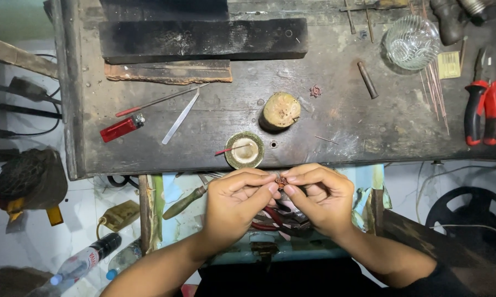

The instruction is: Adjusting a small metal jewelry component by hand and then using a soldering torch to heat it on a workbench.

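A worn, dark bench [336, 121] carries scattered tools. Just off its near edge, the left hand [234, 201] and right hand [319, 198] pinch a tiny reddish-brown piece [281, 181] between their fingertips. It sits midway between both hands, too small to show a long axis.

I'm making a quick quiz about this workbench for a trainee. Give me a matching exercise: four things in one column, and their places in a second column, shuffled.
Things:
1. red lighter
2. glass bowl
3. red-handled pliers
4. small reddish piece

Places:
A. bench's far right edge
B. pinched between the fingertips of the left hand and right hand
C. left part of the bench, beside a metal file
D. top right of the bench

Pairs: 1-C, 2-D, 3-A, 4-B
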